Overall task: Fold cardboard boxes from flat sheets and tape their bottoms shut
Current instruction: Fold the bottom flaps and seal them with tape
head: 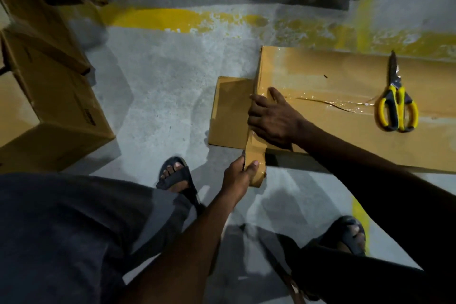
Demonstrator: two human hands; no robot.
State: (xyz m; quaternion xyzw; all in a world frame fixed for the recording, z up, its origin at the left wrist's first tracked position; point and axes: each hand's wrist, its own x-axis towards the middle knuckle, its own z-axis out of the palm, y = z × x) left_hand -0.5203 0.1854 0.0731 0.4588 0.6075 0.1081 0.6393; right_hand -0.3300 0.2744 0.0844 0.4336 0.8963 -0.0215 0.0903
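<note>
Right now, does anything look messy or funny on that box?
Yes. The clear tape across the box is wrinkled and puckered near the scissors, not lying flat. The scissors also rest on the box that is being taped.

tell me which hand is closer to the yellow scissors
Right. The right hand presses on the box top, with the scissors lying further right on it. The left hand grips the tape roll below the box edge, farther off.
</note>
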